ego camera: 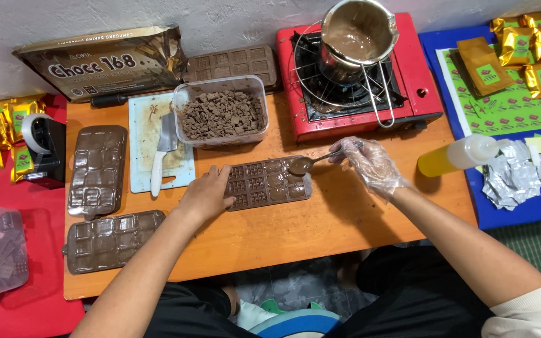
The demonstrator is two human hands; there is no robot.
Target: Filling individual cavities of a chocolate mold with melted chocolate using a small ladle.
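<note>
Right hand, gloved, pinches a spoon of melted chocolate over the mould on the counter. Left hand, fingers spread flat, steadies the mould's near end. Cavities nearest the spoon appear filled; those toward the left hand remain empty.

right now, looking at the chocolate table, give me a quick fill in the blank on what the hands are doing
1. The right hand, in a clear plastic glove, holds a ____ of melted chocolate over the mould.
2. The bare left hand rests on the mould's ____ end.
3. The metal pot of melted chocolate sits on a ____ stove.
4. The white-handled knife lies on the ____ board.

Missing words: spoon; left; red; cutting
</note>
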